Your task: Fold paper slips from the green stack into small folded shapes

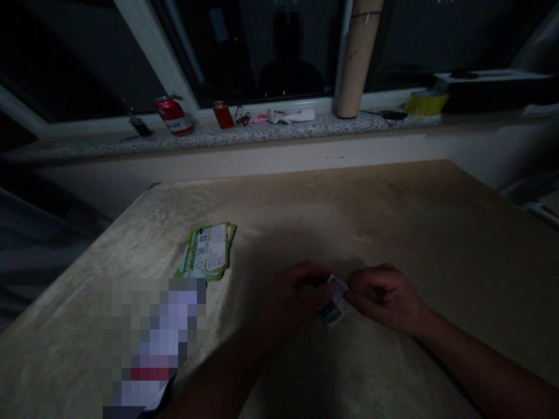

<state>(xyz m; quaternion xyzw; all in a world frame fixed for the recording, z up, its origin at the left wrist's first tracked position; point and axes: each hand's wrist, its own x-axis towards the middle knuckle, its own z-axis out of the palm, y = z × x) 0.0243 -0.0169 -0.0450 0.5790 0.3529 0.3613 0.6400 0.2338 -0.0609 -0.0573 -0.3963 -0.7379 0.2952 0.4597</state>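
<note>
Just above the table, my left hand pinches a small printed piece, white with blue and orange patches. It looks like a little packet or folded label, but the dim light hides its exact kind. On its upper right edge, the thumb and fingertips of my right hand are closed. Both hands sit close together, with the piece between them. To the left of them lies a stack of green printed cards or packets, slightly fanned. A pixelated pale, long object with a red band lies below that stack.
Behind the table runs a speckled windowsill. On it stand a red can, an orange-red bottle, crumpled wrappers, a tall cardboard tube, a yellow tape roll and a dark box.
</note>
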